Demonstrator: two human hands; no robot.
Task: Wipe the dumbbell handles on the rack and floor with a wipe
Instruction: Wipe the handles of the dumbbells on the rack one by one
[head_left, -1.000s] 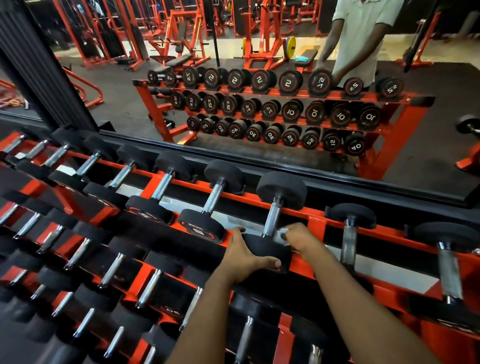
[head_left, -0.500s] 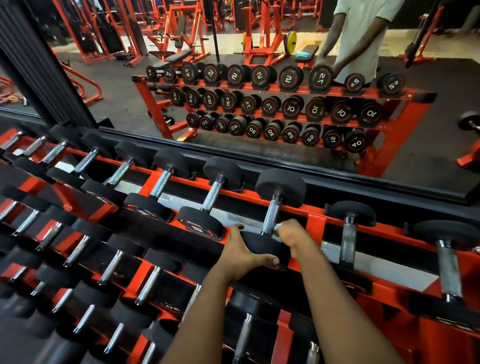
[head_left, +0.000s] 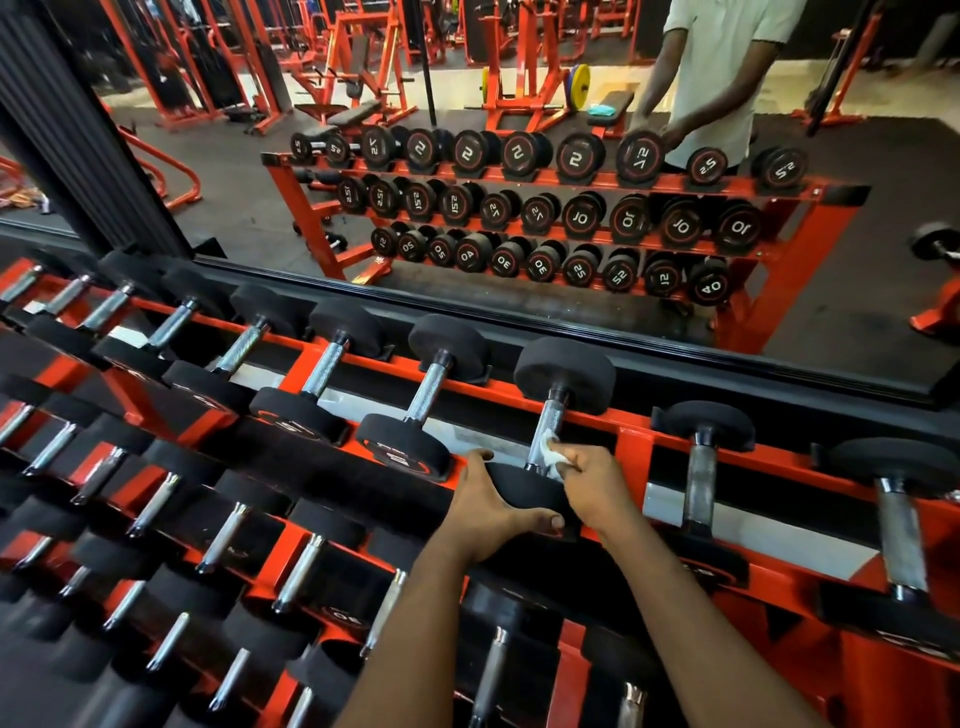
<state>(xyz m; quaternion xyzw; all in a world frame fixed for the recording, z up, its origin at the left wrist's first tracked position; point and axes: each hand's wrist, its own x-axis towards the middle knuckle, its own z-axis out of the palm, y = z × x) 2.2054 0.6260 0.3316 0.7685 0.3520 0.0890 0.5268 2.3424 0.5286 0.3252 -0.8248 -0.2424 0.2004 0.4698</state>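
A black dumbbell with a knurled steel handle (head_left: 546, 426) lies on the top tier of the orange rack (head_left: 631, 441). My left hand (head_left: 488, 506) grips its near black head (head_left: 522, 491), thumb along the front. My right hand (head_left: 589, 480) pinches a small white wipe (head_left: 551, 453) and holds it against the lower end of that handle. The far head (head_left: 565, 375) sits against the mirror's base.
Several more dumbbells fill the top tier to the left (head_left: 426, 387) and right (head_left: 698, 483), and the lower tiers (head_left: 228, 535) below my arms. A wall mirror (head_left: 467, 208) behind the rack reflects the rack, gym machines and a person in a white shirt.
My right hand has slid slightly along the handle, and the white wipe now shows between its fingers. My left hand keeps its grip on the near head.
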